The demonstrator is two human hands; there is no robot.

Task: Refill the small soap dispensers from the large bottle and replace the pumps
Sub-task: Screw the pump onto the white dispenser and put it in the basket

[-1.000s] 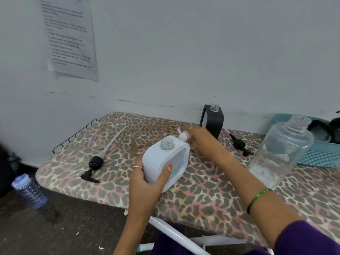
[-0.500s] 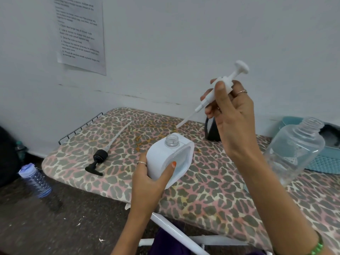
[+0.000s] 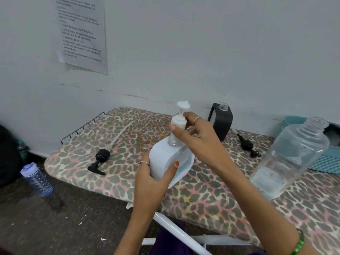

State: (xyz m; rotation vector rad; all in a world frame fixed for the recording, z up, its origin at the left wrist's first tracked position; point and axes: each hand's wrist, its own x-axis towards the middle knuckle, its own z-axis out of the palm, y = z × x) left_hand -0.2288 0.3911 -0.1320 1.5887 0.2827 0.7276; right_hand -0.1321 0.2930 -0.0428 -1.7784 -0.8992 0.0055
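My left hand point(image 3: 152, 179) grips the white soap dispenser point(image 3: 165, 159), held upright above the board's near edge. My right hand point(image 3: 198, 137) pinches the white pump point(image 3: 179, 118), whose collar sits just above the dispenser's clear neck with its tube down inside. The large clear bottle point(image 3: 290, 159) stands uncapped at the right, nearly empty. A black dispenser point(image 3: 221, 122) with an open neck stands at the back by the wall. One black pump point(image 3: 247, 145) lies next to it on the right. A bigger black pump with a long tube point(image 3: 103, 155) lies at the left.
All of it rests on a leopard-print ironing board point(image 3: 211, 196) against a white wall. A teal basket point(image 3: 329, 159) sits at the far right. A blue water bottle point(image 3: 36, 179) stands on the dark floor at the left. A printed sheet point(image 3: 82, 34) hangs on the wall.
My right hand picked the white pump off the board, raised it high, then brought it down so its tube entered the white dispenser's neck. My left hand kept holding the dispenser.
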